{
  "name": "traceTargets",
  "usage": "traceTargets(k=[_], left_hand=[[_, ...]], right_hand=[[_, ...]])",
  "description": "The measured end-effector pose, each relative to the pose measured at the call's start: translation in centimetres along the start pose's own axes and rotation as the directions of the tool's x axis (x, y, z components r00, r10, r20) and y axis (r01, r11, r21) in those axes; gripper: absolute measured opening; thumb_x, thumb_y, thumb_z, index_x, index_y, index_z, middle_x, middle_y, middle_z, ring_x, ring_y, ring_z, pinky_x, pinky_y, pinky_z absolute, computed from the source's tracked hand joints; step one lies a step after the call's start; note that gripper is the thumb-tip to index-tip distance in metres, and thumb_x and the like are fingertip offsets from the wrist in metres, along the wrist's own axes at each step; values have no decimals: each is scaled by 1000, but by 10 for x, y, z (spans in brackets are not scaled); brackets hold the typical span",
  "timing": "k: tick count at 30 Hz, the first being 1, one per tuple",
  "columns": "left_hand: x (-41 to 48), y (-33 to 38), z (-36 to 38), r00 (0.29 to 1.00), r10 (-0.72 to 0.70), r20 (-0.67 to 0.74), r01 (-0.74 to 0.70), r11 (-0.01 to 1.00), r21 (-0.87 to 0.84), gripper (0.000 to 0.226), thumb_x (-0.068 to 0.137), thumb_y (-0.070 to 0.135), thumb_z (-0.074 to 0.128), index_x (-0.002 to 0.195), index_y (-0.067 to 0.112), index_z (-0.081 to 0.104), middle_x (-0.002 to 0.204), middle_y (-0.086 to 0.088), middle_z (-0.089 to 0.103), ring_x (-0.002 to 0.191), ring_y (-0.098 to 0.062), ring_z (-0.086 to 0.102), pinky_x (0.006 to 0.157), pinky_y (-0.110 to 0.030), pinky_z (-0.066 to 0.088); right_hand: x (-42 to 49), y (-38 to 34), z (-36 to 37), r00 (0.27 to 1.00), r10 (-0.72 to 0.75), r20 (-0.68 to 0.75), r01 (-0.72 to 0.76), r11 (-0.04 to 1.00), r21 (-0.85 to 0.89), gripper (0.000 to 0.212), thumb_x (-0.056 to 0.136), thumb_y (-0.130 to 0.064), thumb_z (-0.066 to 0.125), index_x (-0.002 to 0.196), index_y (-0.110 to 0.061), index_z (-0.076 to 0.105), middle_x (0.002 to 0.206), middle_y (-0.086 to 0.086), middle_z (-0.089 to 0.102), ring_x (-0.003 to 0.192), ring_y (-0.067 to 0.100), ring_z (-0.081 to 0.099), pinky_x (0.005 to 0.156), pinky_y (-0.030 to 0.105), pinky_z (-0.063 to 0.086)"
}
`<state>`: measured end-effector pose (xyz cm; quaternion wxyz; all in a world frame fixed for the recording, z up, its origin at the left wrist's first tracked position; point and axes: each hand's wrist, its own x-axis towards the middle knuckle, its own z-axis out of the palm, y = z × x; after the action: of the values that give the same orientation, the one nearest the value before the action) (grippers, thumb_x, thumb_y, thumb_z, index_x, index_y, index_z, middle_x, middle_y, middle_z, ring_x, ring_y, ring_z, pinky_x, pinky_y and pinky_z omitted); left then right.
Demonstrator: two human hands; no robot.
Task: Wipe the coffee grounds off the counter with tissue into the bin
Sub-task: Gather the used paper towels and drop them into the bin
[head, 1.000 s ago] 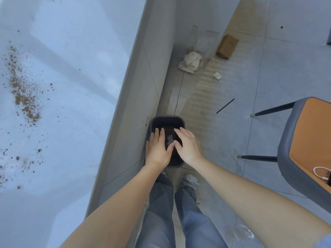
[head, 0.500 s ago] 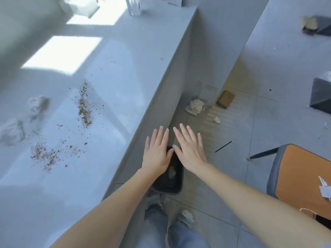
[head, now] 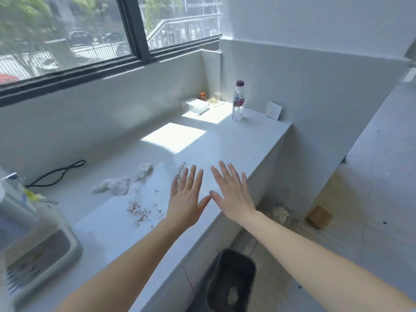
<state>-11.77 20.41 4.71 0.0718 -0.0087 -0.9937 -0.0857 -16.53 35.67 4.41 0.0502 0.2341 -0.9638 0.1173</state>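
Observation:
Brown coffee grounds [head: 140,210] lie scattered on the pale counter [head: 236,145], with a second thin streak [head: 180,170] farther back. Two crumpled white tissues [head: 113,185] [head: 144,170] rest on the counter left of the grounds. My left hand [head: 186,199] hovers flat over the counter's front part, fingers spread, holding nothing. My right hand [head: 231,192] is beside it over the counter's edge, also flat and empty. The dark bin [head: 231,281] stands on the floor below the counter edge, with a pale wad inside.
A coffee machine [head: 33,239] fills the counter's left. A black cable [head: 56,173] lies by the wall. A water bottle [head: 238,100], a wall socket plate [head: 273,111] and a white tissue pack [head: 198,106] stand at the far end. Crumpled paper [head: 280,213] and a small cardboard box [head: 318,217] lie on the floor.
Both hands rose from over the bin to above the counter, empty and spread. The view swung up from the floor to the counter and window.

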Motion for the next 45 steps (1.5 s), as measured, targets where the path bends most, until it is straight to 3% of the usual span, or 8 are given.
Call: traceTargets(k=[9,17,21,25,30,37,45], left_hand=[[-1,-110,-43,978,-203,-49,206,977,53,73,93,61,22,149,26,-9,158,5,-15,145,-17,-17,116,-43,-11],[18,-196,-41,933,-359,-13,359,933,41,72,95,55,25,148,23,-12,158,2,-16,145,-18,-16,116,-43,-10],[26,-234,-24,906,-420,44,420,907,17,68,98,47,27,149,21,-9,159,0,-14,146,-20,-10,117,-42,-3],[30,-269,-1,864,-489,123,492,871,8,65,99,43,31,150,18,-1,160,-2,-6,147,-22,-2,117,-42,4],[33,-299,31,753,-595,282,637,766,-86,59,96,34,41,147,17,17,159,-6,10,143,-25,17,110,-44,25],[53,-317,59,753,-636,168,656,709,-260,52,89,29,52,138,18,37,143,-3,39,123,-26,43,94,-40,37],[65,-324,79,765,-639,78,640,741,-205,40,81,37,62,119,27,53,122,0,48,112,-21,46,95,-37,29]], right_hand=[[82,-99,12,965,-259,32,259,966,17,63,99,-47,30,152,-30,-1,161,-5,-9,148,17,-12,117,47,-5],[154,-145,46,945,-310,106,306,951,51,64,99,-49,28,152,-31,-3,161,-7,-9,147,16,-13,116,47,-8],[183,-161,71,935,-304,184,288,951,110,63,100,-45,30,152,-30,-1,162,-5,-4,148,17,-7,117,47,-1],[205,-164,100,923,-280,265,245,957,156,61,100,-40,35,152,-26,8,160,-2,11,146,19,11,118,47,12],[226,-165,131,902,-244,356,145,948,283,60,99,-31,43,151,-17,17,157,4,23,143,23,22,115,37,25],[254,-171,163,916,-199,348,128,968,217,54,94,-29,51,145,-27,32,149,3,35,130,25,37,98,40,39],[260,-182,188,936,-134,326,88,985,150,31,88,-32,58,118,-30,61,124,-3,54,112,21,49,89,36,35]])
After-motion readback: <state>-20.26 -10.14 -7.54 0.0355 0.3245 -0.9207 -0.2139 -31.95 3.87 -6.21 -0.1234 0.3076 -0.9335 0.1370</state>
